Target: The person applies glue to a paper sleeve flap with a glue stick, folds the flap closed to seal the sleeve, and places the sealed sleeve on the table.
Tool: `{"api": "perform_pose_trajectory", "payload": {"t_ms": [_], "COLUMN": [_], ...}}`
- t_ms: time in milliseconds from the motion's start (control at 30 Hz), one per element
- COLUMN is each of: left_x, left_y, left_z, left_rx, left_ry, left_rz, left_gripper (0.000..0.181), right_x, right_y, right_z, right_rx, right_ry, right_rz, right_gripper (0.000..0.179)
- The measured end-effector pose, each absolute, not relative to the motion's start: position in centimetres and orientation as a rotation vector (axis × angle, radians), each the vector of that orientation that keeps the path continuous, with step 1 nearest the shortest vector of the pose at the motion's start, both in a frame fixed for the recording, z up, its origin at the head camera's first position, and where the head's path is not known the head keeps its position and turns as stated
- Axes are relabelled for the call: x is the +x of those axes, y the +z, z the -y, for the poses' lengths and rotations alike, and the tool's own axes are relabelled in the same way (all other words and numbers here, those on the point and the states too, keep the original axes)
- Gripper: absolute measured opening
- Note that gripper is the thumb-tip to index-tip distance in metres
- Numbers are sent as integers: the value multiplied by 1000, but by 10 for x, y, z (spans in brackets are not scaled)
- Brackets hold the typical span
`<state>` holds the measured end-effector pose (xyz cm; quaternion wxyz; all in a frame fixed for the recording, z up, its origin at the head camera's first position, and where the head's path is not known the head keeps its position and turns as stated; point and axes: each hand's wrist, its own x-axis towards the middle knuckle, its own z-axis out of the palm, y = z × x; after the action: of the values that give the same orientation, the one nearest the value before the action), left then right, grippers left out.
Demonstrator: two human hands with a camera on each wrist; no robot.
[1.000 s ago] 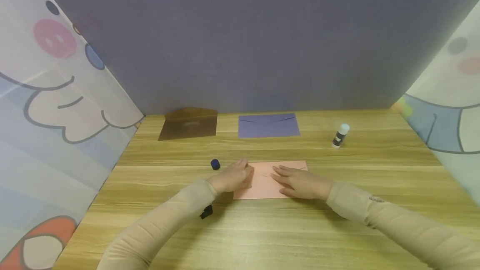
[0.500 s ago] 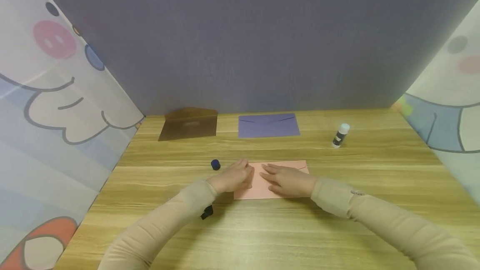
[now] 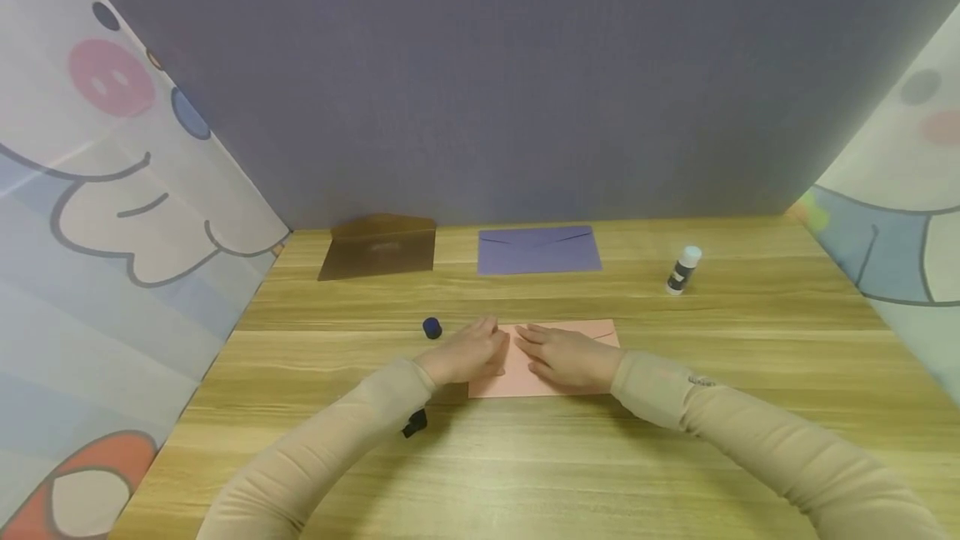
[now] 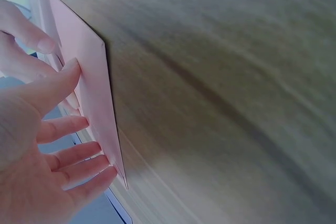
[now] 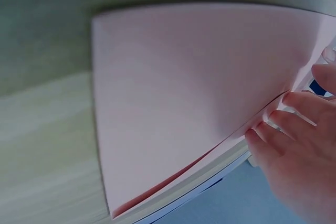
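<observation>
A pink envelope (image 3: 491, 386) lies flat on the wooden table with its flap side up. My left hand (image 3: 468, 351) rests on its left part, fingertips touching the paper; in the left wrist view the thumb and fingers of that hand (image 4: 58, 145) are spread and slightly bent. Close beside it, my right hand (image 3: 573, 357) presses the envelope near the middle. From the right wrist, its fingertips line up along the flap edge (image 5: 210, 150), and a narrow gap shows under the flap toward the envelope's corner.
Behind lie a brown envelope (image 3: 382, 257) with its flap raised and a purple envelope (image 3: 538, 255) with its flap down. A glue stick (image 3: 682, 271) stands at right. A small dark blue cylinder (image 3: 432, 328) and a black object (image 3: 415, 423) are near the left arm.
My right hand has slid left along the pink envelope toward the left hand, uncovering more of its right end. The left hand has stayed in place.
</observation>
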<state>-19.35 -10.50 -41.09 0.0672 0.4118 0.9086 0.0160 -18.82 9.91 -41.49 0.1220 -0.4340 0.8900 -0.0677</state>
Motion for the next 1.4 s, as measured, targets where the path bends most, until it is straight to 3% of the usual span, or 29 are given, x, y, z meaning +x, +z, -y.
{"api": "perform_pose_trajectory", "payload": {"t_ms": [1100,1400], "left_x": [-192,-183], "left_y": [-409,-413], "left_z": [103,103], "left_rx": [1211,1320], "left_ry": [53,-8], "left_rz": [-2721,-2810], "left_gripper": [42,12], "right_x": [-181,-176], "right_y": [-428,-425], "right_z": [-162,-160], "right_rx": [-1249,-1223], "right_ry": [-277,-178], "right_rz": [-2756,-2912], "right_gripper": [42,36]}}
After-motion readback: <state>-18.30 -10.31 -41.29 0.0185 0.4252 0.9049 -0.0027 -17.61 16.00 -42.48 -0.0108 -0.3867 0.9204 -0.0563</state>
